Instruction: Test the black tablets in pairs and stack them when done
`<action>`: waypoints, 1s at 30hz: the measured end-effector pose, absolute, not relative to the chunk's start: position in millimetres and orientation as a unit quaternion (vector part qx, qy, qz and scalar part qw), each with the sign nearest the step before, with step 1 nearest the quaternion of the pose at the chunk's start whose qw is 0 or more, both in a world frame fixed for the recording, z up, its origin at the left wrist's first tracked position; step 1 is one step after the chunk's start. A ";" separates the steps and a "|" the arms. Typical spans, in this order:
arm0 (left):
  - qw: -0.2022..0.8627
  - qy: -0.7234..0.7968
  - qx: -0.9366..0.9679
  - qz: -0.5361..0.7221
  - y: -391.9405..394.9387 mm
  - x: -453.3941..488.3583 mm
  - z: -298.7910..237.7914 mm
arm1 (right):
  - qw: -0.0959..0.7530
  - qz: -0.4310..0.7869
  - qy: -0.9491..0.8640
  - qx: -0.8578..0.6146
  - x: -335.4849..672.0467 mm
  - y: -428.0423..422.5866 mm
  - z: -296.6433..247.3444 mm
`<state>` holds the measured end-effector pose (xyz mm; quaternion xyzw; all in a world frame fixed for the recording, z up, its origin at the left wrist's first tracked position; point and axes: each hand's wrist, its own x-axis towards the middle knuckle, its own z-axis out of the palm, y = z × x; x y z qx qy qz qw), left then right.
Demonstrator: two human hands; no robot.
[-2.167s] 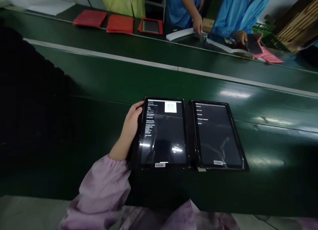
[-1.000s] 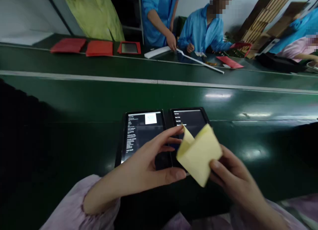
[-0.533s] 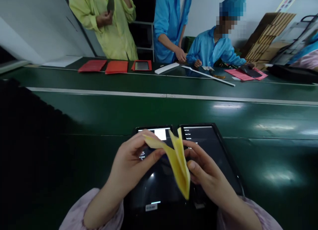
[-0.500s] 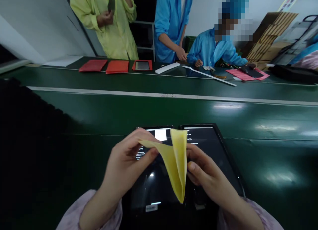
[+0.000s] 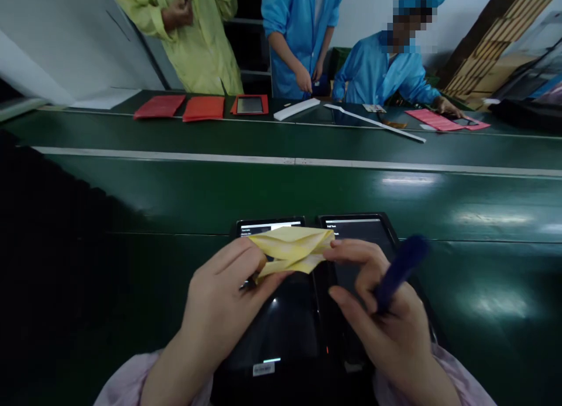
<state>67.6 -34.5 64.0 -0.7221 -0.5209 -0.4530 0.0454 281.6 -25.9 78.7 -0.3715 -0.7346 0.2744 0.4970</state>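
A folded pale yellow paper sheet (image 5: 290, 251) lies flat across the top of my left hand (image 5: 219, 295), which grips it between thumb and fingers. My right hand (image 5: 377, 306) holds a dark blue marker or pen (image 5: 400, 271), blurred by motion, and its fingertips reach toward the sheet's right end. Below my hands, two black-framed tablets stand side by side on the green belt. The left tablet (image 5: 274, 330) and the right tablet (image 5: 357, 236) both have lit screens, mostly hidden by my hands and the sheet.
The dark green conveyor belt (image 5: 474, 265) runs crosswise, with a pale strip along it. On the far belt lie red cases, a tablet in a red case, white strips and pink sheets. Several co-workers in blue and yellow gowns stand or sit beyond it.
The yellow sheet has gone from hanging in a steep fold to lying flatter and crosswise. A dark blue pen now shows in my right hand, which has moved to the right.
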 end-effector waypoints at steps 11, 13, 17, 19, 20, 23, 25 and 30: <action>-0.221 -0.501 -0.676 -0.493 -36.3 83.2 72.5 | 0.430 0.363 -0.720 -0.406 280.3 -26.9 73.3; -0.261 -0.517 -0.649 -0.493 -36.7 85.4 72.8 | 0.431 0.395 -0.710 -0.392 280.1 -27.9 73.6; -0.286 -0.551 -0.605 -0.499 -40.1 84.0 70.6 | 0.401 0.411 -0.681 -0.455 278.6 -27.6 73.1; -0.279 -0.551 -0.607 -0.499 -42.7 82.4 67.1 | 0.374 0.414 -0.677 -0.480 277.2 -27.1 72.0; -0.274 -0.548 -0.609 -0.505 -43.9 82.3 65.1 | 0.368 0.420 -0.675 -0.482 276.1 -26.8 71.4; -0.260 -0.531 -0.607 -0.531 -45.9 85.5 62.0 | 0.369 0.436 -0.675 -0.467 271.7 -26.3 69.9; -0.249 -0.525 -0.613 -0.536 -45.8 89.5 63.9 | 0.385 0.427 -0.678 -0.458 268.4 -26.5 69.1; -0.209 -0.514 -0.647 -0.524 -44.1 94.6 72.4 | 0.393 0.434 -0.662 -0.468 263.6 -29.1 67.2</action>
